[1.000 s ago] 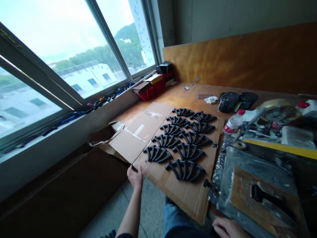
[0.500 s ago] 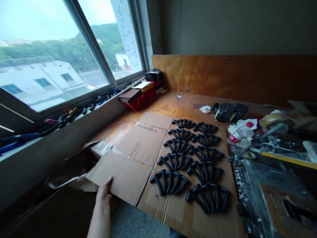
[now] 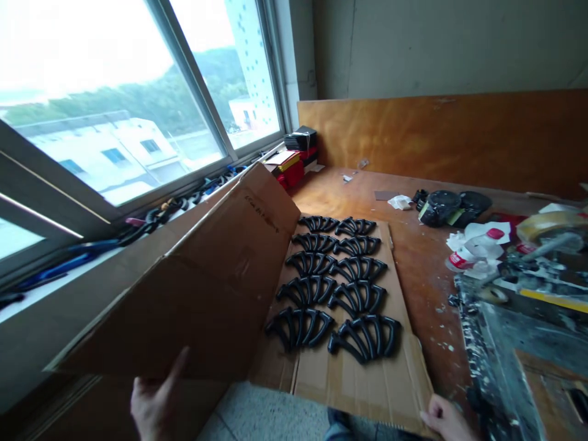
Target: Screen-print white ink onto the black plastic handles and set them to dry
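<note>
A large cardboard sheet (image 3: 413, 367) lies on the bench, its near edge sticking out over the floor. Two columns of black, curved, fan-shaped pieces (image 3: 364, 337) rest on it in rows. Along the fold, its left cardboard flap (image 3: 215, 288) stands tilted up, with faint handwriting near the top. My left hand (image 3: 158, 395) grips the flap's near lower edge, thumb on the face towards me and the fingers partly hidden. At the sheet's near right corner, my right hand (image 3: 443, 416) is closed on the cardboard edge.
Right of the sheet are a bottle with a red cap (image 3: 468, 254), a roll of clear tape (image 3: 546, 226) and a stained work surface (image 3: 505, 331). Black wrapped bundles (image 3: 441, 208) sit behind. A window ledge with cords (image 3: 169, 211) runs along the left.
The left flap has swung up from flat to tilted, held by my left hand. My right hand has come into view at the near right corner. The view has shifted left.
</note>
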A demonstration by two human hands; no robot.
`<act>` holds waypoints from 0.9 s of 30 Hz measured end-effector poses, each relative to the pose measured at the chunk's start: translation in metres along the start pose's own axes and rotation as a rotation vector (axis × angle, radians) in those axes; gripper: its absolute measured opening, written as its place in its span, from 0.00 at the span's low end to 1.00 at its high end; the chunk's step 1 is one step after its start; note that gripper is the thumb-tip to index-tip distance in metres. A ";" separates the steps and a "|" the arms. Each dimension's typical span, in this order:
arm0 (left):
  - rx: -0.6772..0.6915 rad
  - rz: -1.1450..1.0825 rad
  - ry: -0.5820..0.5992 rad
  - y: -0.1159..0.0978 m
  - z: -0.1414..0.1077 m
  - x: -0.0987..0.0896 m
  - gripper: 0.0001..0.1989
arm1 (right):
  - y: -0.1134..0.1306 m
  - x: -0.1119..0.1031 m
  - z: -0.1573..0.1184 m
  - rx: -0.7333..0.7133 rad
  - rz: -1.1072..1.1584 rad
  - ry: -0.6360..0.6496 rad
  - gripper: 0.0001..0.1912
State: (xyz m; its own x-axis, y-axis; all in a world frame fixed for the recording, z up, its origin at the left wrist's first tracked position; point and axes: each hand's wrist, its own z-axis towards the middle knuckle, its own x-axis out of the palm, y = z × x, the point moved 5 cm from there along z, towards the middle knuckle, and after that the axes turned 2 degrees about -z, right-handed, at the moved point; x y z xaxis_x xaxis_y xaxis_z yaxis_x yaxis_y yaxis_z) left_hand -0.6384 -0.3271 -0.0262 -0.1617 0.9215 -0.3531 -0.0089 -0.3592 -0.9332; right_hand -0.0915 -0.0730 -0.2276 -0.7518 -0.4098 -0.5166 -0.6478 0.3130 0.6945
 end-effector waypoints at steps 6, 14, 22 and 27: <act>0.361 0.208 0.248 -0.019 -0.068 0.026 0.22 | 0.101 -0.005 0.096 -0.118 0.002 0.025 0.11; 0.517 0.163 0.349 -0.014 -0.174 0.076 0.14 | 0.222 -0.011 0.093 -0.550 -0.139 -0.116 0.21; 0.469 -0.036 0.588 -0.021 -0.237 0.106 0.18 | 0.335 0.101 -0.104 -1.029 0.029 0.245 0.35; 0.424 -0.147 0.828 -0.018 -0.219 0.107 0.17 | 0.323 0.074 -0.099 -1.036 -0.044 0.330 0.29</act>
State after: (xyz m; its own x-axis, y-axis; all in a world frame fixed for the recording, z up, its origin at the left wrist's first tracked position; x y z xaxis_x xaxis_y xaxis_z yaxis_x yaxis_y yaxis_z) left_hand -0.4395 -0.1902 -0.0621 0.6210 0.7152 -0.3207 -0.3580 -0.1051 -0.9278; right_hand -0.3444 -0.0870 0.0080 -0.5602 -0.6611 -0.4991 -0.1393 -0.5188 0.8435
